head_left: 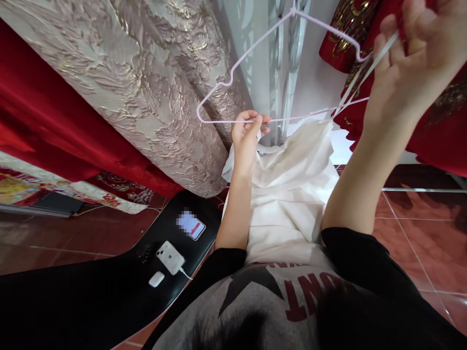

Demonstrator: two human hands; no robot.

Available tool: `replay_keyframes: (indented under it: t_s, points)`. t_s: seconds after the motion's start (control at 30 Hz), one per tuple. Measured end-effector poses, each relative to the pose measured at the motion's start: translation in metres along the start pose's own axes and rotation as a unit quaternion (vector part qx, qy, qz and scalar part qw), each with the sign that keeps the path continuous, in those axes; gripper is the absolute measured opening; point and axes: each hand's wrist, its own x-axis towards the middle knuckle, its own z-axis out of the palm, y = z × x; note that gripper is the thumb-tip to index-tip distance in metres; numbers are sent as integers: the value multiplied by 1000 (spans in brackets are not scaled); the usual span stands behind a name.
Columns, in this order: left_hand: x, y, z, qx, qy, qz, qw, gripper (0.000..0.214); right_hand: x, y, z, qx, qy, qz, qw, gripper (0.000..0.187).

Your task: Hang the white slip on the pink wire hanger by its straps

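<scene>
A pink hanger (255, 41) spans the upper middle of the view. My left hand (246, 133) pinches its bottom bar between thumb and fingers, just above a white garment (288, 194) that hangs down in front of my body. Raised at the upper right, my right hand (419, 63) has its fingers curled round a thin white strap (359, 78). This strap stretches down to the garment's top edge. Part of the hanger's right end is hidden behind my right hand, and its hook is cut off by the top edge.
Rolls of embossed fabric (146, 87) and red cloth (73, 116) stand on the left. A black bench (91, 296) carries two phones, one white phone (170, 257) with a cable, and a white case (156, 279). Red decorated fabric (438, 131) hangs at the right above tiled floor (412, 243).
</scene>
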Motion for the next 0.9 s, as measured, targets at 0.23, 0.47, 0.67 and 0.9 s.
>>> replay_keyframes:
  t_s: [0.23, 0.47, 0.67, 0.9]
  points:
    - [1, -1, -3, -24, -9, 11, 1000, 11, -13, 26, -28, 36, 159, -181, 970, 31]
    - [0, -10, 2, -41, -30, 31, 998, 11, -73, 44, -15, -121, -95, -169, 974, 18]
    - [4, -6, -16, 2, -1, 35, 999, 19, -85, 76, -6, -342, -165, -115, 918, 15]
    - [1, 35, -64, 160, 118, 144, 970, 35, -78, 76, -15, -318, -96, -121, 935, 17]
